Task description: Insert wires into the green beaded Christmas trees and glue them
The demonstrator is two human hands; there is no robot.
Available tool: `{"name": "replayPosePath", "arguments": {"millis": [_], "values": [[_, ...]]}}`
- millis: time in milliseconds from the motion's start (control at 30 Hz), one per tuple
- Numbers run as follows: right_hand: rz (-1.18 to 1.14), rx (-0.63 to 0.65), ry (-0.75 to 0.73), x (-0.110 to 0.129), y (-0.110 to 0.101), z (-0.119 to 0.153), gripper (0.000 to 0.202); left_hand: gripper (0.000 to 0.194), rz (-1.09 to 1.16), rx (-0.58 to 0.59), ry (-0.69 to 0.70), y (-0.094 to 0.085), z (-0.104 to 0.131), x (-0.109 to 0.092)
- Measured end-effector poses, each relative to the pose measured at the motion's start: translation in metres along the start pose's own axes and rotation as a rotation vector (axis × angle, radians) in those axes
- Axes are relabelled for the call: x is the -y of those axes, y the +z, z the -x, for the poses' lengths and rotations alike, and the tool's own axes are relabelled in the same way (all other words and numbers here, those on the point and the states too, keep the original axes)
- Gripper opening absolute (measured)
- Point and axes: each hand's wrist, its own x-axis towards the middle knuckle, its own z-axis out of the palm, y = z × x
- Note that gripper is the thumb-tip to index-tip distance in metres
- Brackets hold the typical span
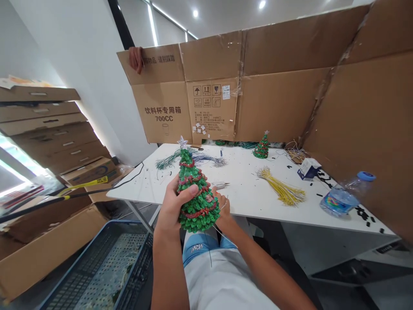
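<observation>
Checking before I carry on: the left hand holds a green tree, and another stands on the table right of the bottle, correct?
The side is wrong: the head view shows the other tree on the table left of the bottle. The left hand does hold a green tree.

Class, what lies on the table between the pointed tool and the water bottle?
The head view shows a bundle of yellow wires between the pointed tool and the water bottle, plus a small black piece near the bottle.
</observation>
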Motion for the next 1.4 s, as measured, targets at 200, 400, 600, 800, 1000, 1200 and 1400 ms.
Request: {"name": "replayPosePath", "arguments": {"millis": [200,400,600,800,1000,1200,1400], "values": [[-0.380,-0.124,0.043,-0.031,-0.014,-0.013,0.033,0.049,-0.122,0.002,-0.006,-0.002,-0.003,0.000],[-0.920,-0.186,0.143,-0.057,-0.035,-0.014,0.057,0.050,-0.153,0.032,-0.005,-0.003,-0.006,0.001],[-1.266,-0.167,0.145,-0.059,-0.038,0.013,0.052,0.051,-0.307,0.084,-0.010,-0.002,-0.015,0.009],[-1.432,-0.113,0.185,-0.069,-0.041,0.041,0.046,0.050,-0.445,0.101,-0.017,0.000,-0.034,0.028],[-1.525,-0.195,0.228,-0.088,-0.046,0.045,0.048,0.051,-0.538,0.122,-0.012,0.000,-0.053,0.054],[-1.589,-0.228,0.248,-0.096,-0.058,0.041,0.044,0.049,-0.607,0.211,-0.029,0.008,-0.064,0.074],[-1.535,-0.164,0.229,-0.095,-0.068,0.044,0.034,0.047,-0.662,0.268,-0.003,0.012,-0.068,0.082]]}}
